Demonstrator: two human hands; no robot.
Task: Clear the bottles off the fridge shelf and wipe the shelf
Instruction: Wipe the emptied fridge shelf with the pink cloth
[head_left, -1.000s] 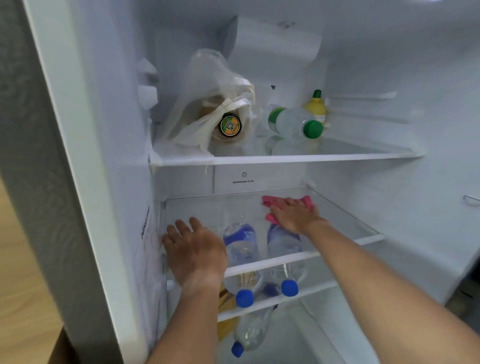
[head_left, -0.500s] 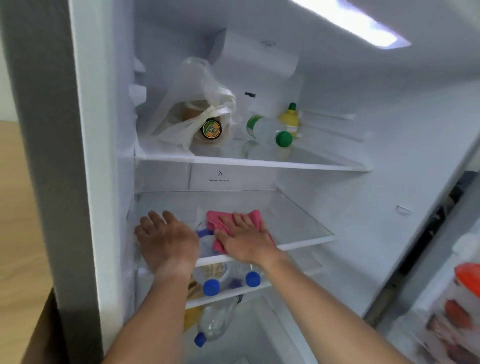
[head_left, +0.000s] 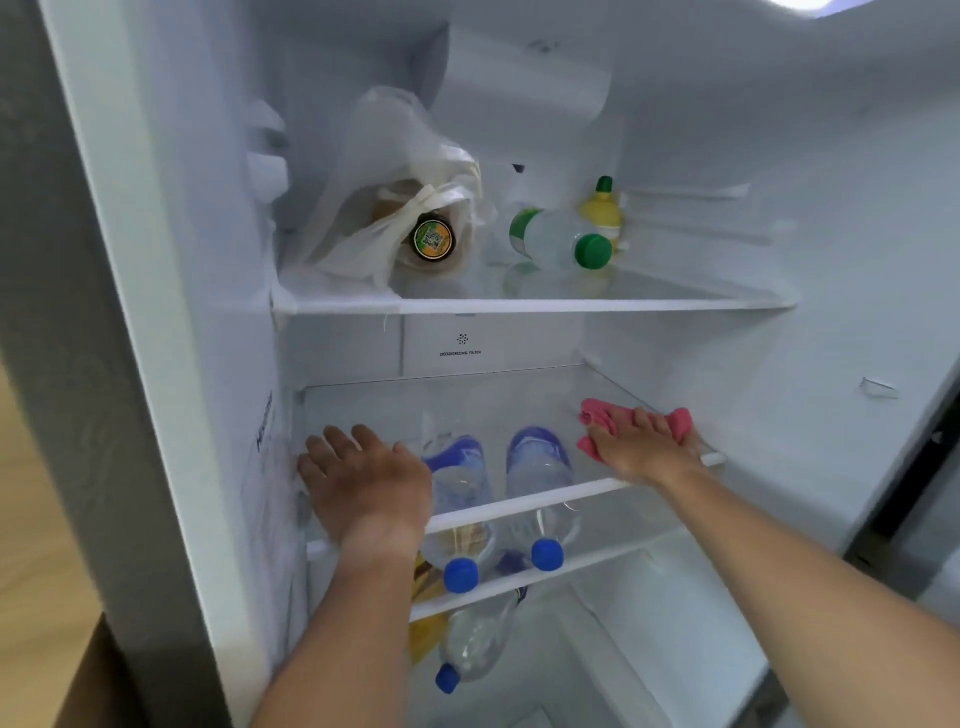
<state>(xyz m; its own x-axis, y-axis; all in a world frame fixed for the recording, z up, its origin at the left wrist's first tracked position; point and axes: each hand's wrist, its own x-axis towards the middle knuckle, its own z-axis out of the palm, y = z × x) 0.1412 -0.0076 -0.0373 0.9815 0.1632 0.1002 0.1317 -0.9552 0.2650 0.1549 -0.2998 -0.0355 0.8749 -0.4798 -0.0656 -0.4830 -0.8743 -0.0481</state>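
The middle glass shelf (head_left: 519, 395) of the fridge has no bottles on it. My right hand (head_left: 641, 447) presses a pink cloth (head_left: 597, 418) flat on the shelf's front right corner. My left hand (head_left: 363, 480) lies palm down on the shelf's front left corner, fingers spread, holding nothing. Seen through the glass, two clear water bottles with blue caps (head_left: 460, 525) (head_left: 540, 499) lie on the shelf below. A third blue-capped bottle (head_left: 470, 649) lies lower still.
The top shelf (head_left: 519, 305) holds a white plastic bag (head_left: 374, 208) around a jar, a lying bottle with a green cap (head_left: 561, 241) and a yellow lemon-shaped bottle (head_left: 602, 208). The fridge's left wall (head_left: 208, 312) stands close beside my left hand.
My right hand slid the pink cloth from the shelf's front middle to its front right corner. My left hand stayed on the front left corner.
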